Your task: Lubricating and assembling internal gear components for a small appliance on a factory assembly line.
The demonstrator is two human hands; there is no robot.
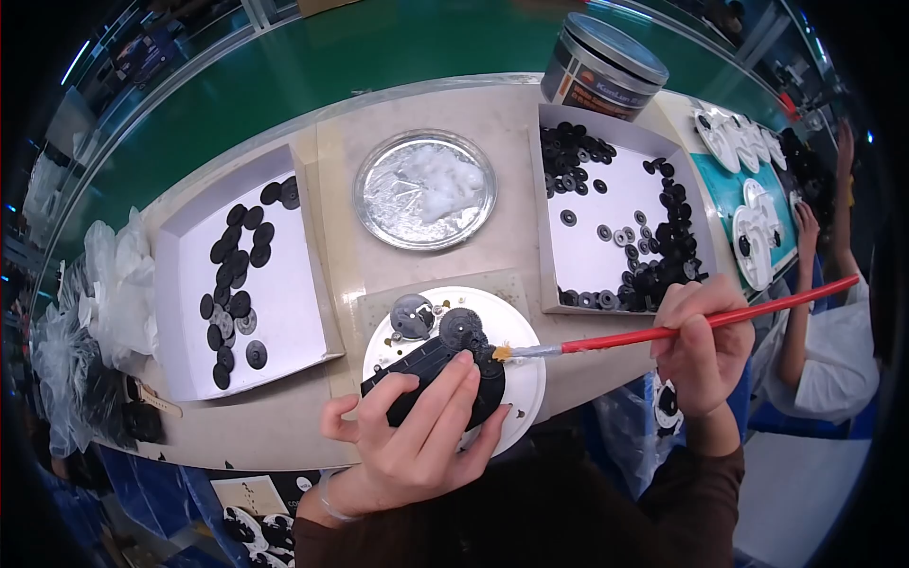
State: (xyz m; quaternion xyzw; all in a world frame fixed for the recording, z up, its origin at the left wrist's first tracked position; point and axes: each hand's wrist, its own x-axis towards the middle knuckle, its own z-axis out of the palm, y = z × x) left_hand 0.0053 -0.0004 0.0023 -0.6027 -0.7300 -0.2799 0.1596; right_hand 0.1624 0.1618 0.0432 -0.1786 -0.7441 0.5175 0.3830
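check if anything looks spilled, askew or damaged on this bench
Nothing clearly stands out: the white paste sits inside its round dish, black discs lie within the left box and small gears, though scattered, within the right box.

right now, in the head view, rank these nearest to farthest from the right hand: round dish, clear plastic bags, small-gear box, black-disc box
From the right hand:
1. small-gear box: just beyond it, slightly left
2. round dish: between the two boxes
3. black-disc box: left of the dish
4. clear plastic bags: far left, past that box
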